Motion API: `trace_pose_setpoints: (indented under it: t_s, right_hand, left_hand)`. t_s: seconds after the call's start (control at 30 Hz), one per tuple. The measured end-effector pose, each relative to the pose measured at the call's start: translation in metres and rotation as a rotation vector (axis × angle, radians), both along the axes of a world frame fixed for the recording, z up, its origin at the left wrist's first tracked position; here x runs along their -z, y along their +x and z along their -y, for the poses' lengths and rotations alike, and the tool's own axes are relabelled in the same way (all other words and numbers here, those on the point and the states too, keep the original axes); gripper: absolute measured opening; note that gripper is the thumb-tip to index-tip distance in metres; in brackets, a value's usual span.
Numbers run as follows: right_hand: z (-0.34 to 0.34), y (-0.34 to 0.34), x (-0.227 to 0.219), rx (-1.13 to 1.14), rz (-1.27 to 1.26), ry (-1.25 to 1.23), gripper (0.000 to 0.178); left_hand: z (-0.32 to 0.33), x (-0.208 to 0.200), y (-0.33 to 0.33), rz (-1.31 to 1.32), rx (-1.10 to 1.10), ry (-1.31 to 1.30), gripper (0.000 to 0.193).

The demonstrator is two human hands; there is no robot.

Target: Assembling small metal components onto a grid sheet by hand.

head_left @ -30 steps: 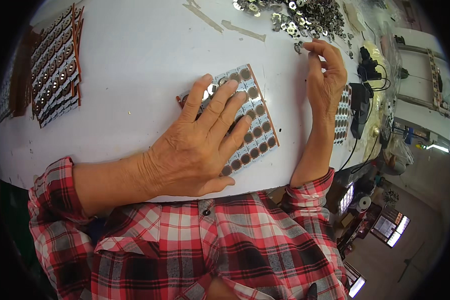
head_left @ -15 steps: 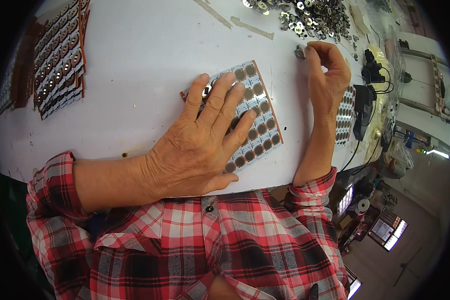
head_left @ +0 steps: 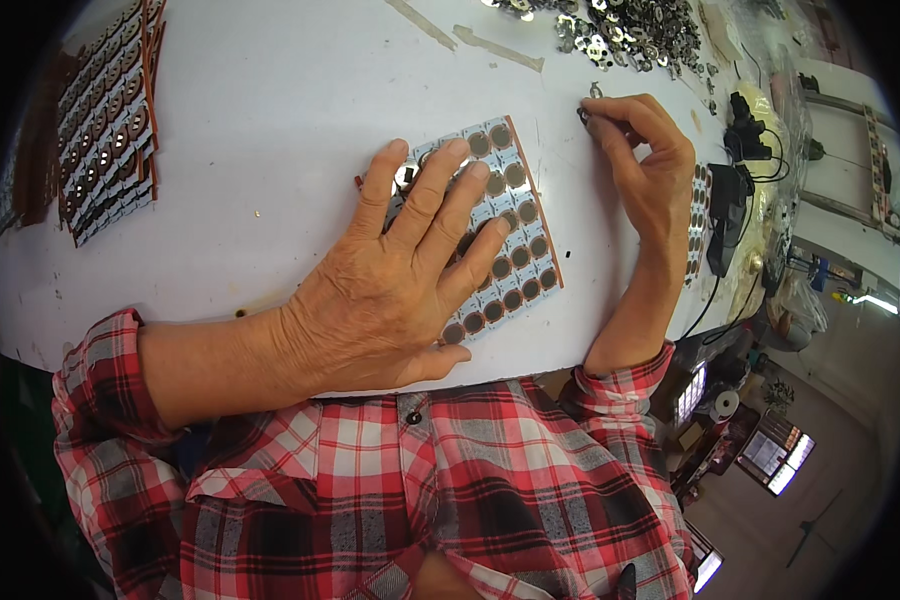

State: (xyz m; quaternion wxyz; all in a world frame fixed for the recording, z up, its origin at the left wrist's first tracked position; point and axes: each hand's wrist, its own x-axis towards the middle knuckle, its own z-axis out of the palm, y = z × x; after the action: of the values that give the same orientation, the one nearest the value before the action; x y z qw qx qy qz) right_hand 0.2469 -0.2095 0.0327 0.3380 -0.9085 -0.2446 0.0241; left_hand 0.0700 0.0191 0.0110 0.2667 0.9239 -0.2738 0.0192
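Observation:
My left hand point(head_left: 370, 270) lies flat with spread fingers on a light blue circuit board panel point(head_left: 515, 262), which carries rows of dark round pads and has reddish-brown edge strips. A shiny metal piece point(head_left: 406, 176) shows between its fingers near the panel's far left corner. To the right of the panel, my right hand point(head_left: 645, 155) is closed in a pinch above the table. At its thumb and fingertips is a small metal clip point(head_left: 584, 115), partly hidden. Just beyond those fingertips shows a small shiny metal part point(head_left: 597, 90); whether it is joined to the clip is unclear.
A heap of small metal clips point(head_left: 640, 35) covers the far right of the white table point(head_left: 260, 110). Several stacked panels point(head_left: 110, 120) lie at the left. Black adapters point(head_left: 732, 190) with cables and another panel point(head_left: 697, 225) line the right edge. Tape strips point(head_left: 500, 48) stick to the tabletop.
My right hand has shifted slightly left and down, and the metal clip at its fingertips has turned. My left hand stays on the panel.

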Motion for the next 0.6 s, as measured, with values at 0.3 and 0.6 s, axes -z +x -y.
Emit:
trace_pose_setpoints:
  t_s: [0.3,0.6]
  right_hand:
    - [-0.007,-0.004,0.008,0.086,-0.009,0.189,0.012]
    - [-0.021,-0.022,0.0,0.078,0.047,0.119,0.009]
  left_hand:
    - [0.001,-0.001,-0.001,0.004,-0.005,0.005,0.101]
    - [0.009,-0.009,-0.005,0.034,0.008,0.03,0.094]
